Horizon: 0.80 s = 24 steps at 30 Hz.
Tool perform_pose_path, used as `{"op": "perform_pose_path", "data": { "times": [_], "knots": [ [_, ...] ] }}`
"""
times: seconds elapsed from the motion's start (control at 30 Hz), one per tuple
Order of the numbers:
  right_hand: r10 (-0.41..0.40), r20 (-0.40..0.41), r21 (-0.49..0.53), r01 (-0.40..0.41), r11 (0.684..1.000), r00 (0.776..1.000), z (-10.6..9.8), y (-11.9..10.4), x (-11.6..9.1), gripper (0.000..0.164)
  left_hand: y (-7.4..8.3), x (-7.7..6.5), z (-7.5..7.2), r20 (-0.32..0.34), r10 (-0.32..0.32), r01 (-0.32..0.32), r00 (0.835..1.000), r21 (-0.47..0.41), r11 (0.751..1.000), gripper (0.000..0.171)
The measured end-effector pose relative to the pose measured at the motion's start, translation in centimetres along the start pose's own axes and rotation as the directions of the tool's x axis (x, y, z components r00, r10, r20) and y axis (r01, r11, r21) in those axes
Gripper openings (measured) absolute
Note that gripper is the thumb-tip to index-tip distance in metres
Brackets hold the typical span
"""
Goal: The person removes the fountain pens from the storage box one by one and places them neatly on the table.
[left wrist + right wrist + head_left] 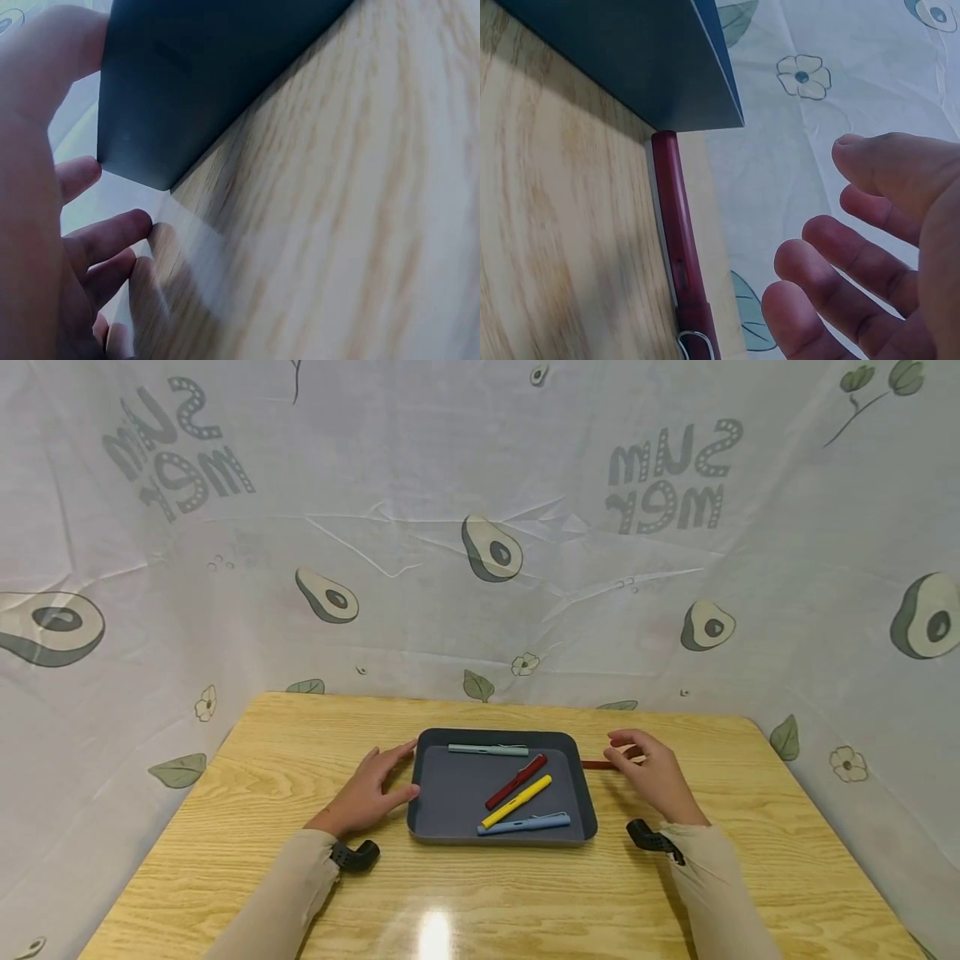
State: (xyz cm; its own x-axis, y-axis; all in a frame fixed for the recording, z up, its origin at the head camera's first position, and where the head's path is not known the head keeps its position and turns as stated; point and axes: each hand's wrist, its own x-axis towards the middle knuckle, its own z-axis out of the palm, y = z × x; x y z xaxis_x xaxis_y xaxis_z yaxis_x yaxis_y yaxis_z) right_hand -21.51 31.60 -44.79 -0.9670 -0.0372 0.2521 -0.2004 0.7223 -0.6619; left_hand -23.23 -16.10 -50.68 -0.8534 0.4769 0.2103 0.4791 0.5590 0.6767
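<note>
A dark grey tray lies on the table with pens inside: a pale green pen, a dark red pen, a yellow pen and a blue pen. My left hand rests against the tray's left rim with thumb and forefinger, its other fingers loose. Outside the right wall lies another dark red pen, one end near the tray in the right wrist view. My right hand hovers beside and above it, fingers loosely bent and apart from the pen; nothing is held.
The wooden table reaches back to a white patterned cloth, which also hangs at both sides. Black wrist straps sit over light sleeves. The tray wall rises close to the left fingers.
</note>
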Motion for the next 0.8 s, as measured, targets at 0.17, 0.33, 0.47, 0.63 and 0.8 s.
{"op": "perform_pose_path", "data": {
  "times": [0.17, 0.33, 0.47, 0.63, 0.8],
  "knots": [
    [-0.004, 0.020, -0.002, 0.004, 1.000, 1.000, 0.38, -0.16, 0.04, 0.039, -0.02, -0.07, -0.01, 0.005, 0.003, -0.004, 1.000, 0.003, 1.000, 0.079],
    [-0.010, 0.031, -0.010, 0.010, 1.000, 0.999, 0.53, -0.54, -0.01, 0.037, -0.05, 0.08, 0.02, 0.006, 0.002, -0.002, 1.000, 0.002, 1.000, 0.081],
    [-0.015, 0.043, -0.017, 0.015, 1.000, 0.999, 0.66, -0.76, -0.01, 0.036, -0.16, 0.22, 0.13, 0.005, 0.010, -0.010, 1.000, 0.008, 1.000, 0.080],
    [-0.045, 0.047, -0.023, 0.046, 0.999, 0.998, 0.82, -0.85, 0.02, 0.034, -0.17, 0.23, 0.13, -0.007, 0.041, -0.041, 0.999, 0.011, 0.999, 0.079],
    [-0.051, 0.041, -0.021, 0.052, 0.998, 0.998, 0.90, -0.91, 0.02, 0.032, -0.19, 0.09, 0.02, -0.005, 0.044, -0.044, 0.999, 0.012, 0.999, 0.079]
  ]
}}
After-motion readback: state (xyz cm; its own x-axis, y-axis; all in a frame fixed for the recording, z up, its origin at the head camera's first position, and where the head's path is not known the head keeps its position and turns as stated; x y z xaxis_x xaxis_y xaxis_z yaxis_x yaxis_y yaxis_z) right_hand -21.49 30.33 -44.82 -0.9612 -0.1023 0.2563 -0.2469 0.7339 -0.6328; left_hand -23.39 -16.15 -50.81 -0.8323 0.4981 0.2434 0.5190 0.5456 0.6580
